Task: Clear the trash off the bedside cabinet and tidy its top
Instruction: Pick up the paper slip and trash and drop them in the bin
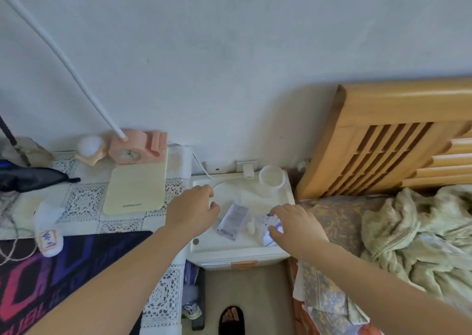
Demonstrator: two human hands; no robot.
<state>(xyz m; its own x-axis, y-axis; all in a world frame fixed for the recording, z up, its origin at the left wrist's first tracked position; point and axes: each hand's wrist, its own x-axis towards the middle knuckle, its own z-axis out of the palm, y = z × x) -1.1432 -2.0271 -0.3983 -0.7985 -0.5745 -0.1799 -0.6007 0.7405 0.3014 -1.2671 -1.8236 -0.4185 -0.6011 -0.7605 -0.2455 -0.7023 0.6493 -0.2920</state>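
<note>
The white bedside cabinet (237,247) stands between a table and the bed. On its top lie a flat printed wrapper (233,219), a small white bottle (251,227) and a crumpled white-and-purple packet (268,228). A white jar (272,178) stands at the back right corner. My left hand (192,210) hovers over the cabinet's left side with fingers curled and nothing in it. My right hand (296,226) reaches over the packet, its fingertips touching or almost touching it; I cannot tell whether it grips.
Left of the cabinet a table with a lace cloth (84,199) carries a pale yellow pad (136,189), a pink clock (132,146) and white socks (48,227). At the right are a wooden headboard (383,135) and rumpled bedding (419,232). A black slipper (231,319) lies on the floor below.
</note>
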